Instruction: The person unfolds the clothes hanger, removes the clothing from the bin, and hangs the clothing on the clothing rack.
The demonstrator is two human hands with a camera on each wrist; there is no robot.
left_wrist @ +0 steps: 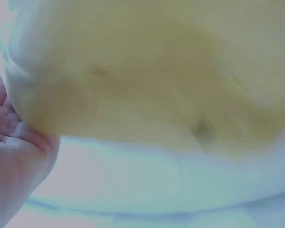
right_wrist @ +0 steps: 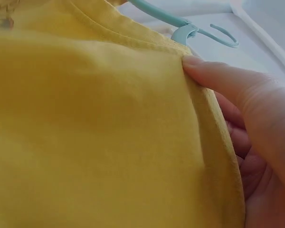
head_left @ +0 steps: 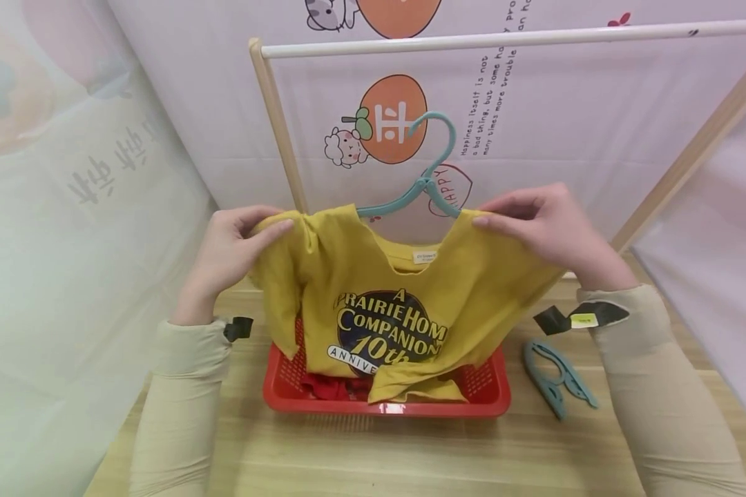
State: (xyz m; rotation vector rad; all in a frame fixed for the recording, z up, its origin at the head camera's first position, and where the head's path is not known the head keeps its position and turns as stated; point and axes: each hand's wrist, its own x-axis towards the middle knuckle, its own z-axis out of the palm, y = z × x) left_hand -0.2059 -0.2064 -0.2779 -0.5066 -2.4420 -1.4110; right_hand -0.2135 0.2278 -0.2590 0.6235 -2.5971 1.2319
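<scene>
A yellow T-shirt (head_left: 404, 290) with a printed front hangs spread between both hands in the head view. Inside its neck sits a light blue hanger (head_left: 404, 197), its hook standing up above the collar. My left hand (head_left: 230, 252) pinches the shirt at one shoulder, thumb in front. At the opposite shoulder my right hand (head_left: 550, 231) pinches the cloth close to the hanger's arm. The right wrist view shows the thumb (right_wrist: 213, 76) pressing the shirt's edge, fingers behind it. Yellow cloth (left_wrist: 147, 76) blurs across the left wrist view. The hanger's arm ends are hidden under the fabric.
Below the shirt, a red basket (head_left: 385, 408) with red cloth (head_left: 326, 388) inside stands on the wooden surface (head_left: 373, 455). A folded blue hanger (head_left: 556, 376) lies to its right. Behind rises a rack with a white rail (head_left: 503, 40) and wooden posts (head_left: 280, 131).
</scene>
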